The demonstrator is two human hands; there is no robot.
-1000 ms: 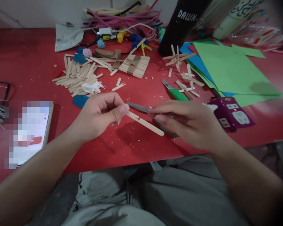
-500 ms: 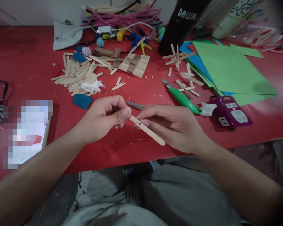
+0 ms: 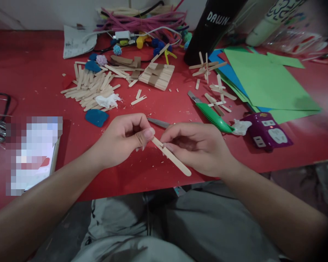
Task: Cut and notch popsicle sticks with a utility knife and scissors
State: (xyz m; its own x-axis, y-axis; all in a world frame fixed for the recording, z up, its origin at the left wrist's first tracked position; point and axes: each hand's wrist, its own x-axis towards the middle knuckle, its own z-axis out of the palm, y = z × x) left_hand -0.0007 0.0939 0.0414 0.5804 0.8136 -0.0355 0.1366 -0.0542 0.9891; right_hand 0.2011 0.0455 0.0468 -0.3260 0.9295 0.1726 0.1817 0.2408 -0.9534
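Note:
A pale wooden craft stick (image 3: 175, 160) with a small notch near its upper end slants down to the right over the front of the red table (image 3: 30, 76). My left hand (image 3: 123, 140) pinches its upper end between thumb and fingers. My right hand (image 3: 198, 147) is closed round the middle of the same stick, fingertips at the notch. Just behind the hands lies a grey metal blade (image 3: 158, 122), partly hidden by them. A green-handled cutter (image 3: 211, 116) rests on the table to the right of it.
A heap of craft sticks (image 3: 91, 89), a glued stick panel (image 3: 158, 75), crossed stick pieces (image 3: 207, 67), green paper sheets (image 3: 265, 80), a purple power strip (image 3: 266, 133), a black bottle (image 3: 211, 27), pink cords (image 3: 150, 22) and a blue blob (image 3: 96, 117) fill the table. Wood chips lie scattered.
My right hand drew in from the right and closed on the stick. The green cutter it covered now lies uncovered on the table. The stick's free end dipped lower.

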